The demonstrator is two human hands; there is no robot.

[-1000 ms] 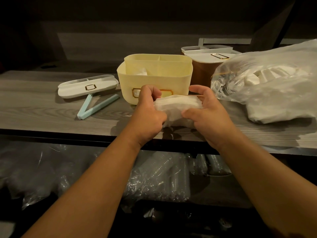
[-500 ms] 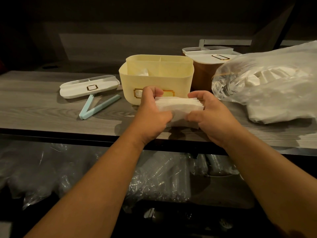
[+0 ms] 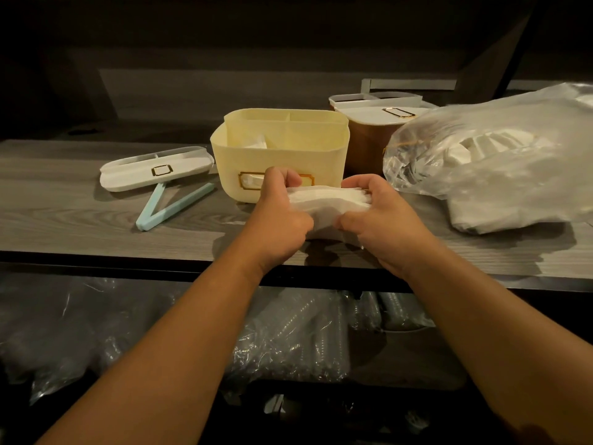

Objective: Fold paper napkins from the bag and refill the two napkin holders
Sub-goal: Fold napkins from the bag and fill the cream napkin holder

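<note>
At the centre of the frame the left hand (image 3: 276, 213) and the right hand (image 3: 378, 216) each grip one end of a stack of white napkins (image 3: 327, 203), fingers curled over the top and thumbs underneath, held just above the table (image 3: 64, 220). This looks like the folding step. The next move likely calls for creasing the stack and carrying it up to the open yellow holder (image 3: 282, 146) just behind, whose lid (image 3: 154, 168) lies at left by a blue clip (image 3: 170, 203). The brown holder (image 3: 369, 136) is still lidded. The bag (image 3: 494, 155) at right hides its contents. The yellow holder's inside and the dim shelf below are hard to make out.
</note>
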